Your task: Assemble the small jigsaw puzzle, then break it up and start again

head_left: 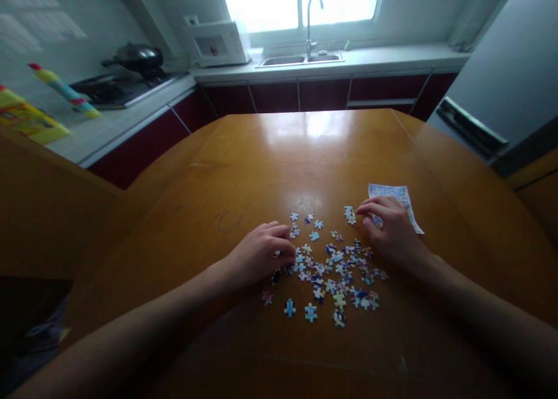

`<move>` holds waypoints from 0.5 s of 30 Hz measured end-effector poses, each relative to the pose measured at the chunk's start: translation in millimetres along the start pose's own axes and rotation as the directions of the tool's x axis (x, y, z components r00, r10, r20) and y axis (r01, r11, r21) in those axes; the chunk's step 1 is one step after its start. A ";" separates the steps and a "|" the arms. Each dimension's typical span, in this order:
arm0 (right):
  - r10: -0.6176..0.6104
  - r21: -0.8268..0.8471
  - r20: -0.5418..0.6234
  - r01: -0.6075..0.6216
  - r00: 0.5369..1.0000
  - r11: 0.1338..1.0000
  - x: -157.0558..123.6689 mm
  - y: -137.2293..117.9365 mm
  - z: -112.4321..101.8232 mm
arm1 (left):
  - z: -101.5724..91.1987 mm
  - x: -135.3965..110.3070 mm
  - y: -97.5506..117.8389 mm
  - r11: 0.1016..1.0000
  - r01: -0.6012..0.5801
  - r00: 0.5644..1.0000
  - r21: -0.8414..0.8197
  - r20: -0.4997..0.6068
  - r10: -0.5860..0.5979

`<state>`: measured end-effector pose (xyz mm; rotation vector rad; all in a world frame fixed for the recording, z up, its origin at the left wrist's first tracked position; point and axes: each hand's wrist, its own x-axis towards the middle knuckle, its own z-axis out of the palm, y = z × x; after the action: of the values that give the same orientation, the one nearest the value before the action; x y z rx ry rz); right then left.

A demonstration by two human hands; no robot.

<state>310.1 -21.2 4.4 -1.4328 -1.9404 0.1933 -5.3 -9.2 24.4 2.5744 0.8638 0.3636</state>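
Right hand (387,222) covers part of printed sheet (389,190); left hand (264,251) overlaps puzzle pieces (338,256); both half-curled, any hold too unclear to tell.

the left hand (260,252), just below the centre of the frame, is bare, with slender fingers (279,232). the right hand (394,227), right of centre, is bare too and alike in build. both wrists (218,276) are narrow. the left forearm (143,332), lower left, and the right forearm (488,309), lower right, are bare and slim, thickening toward the frame's edges.
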 end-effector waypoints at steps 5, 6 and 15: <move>0.003 0.004 0.004 -0.003 1.000 1.000 -0.5 -1.2 0.0 | -0.8 -1.6 3.6 0.996 0.030 0.999 -0.084 0.033 -0.028; 0.004 0.004 0.005 -0.004 1.000 1.000 -0.6 -1.3 0.0 | -1.1 -1.6 4.7 0.994 0.040 0.999 -0.099 0.038 -0.036; 0.008 0.011 -0.007 -0.008 1.000 1.000 -0.8 -2.3 0.0 | 2.6 -1.7 6.5 0.990 0.127 0.992 -0.062 0.020 -0.126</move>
<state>308.4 -22.7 5.1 -1.4329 -1.9254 0.2027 -2.4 -15.8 24.8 2.4470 0.9888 0.3274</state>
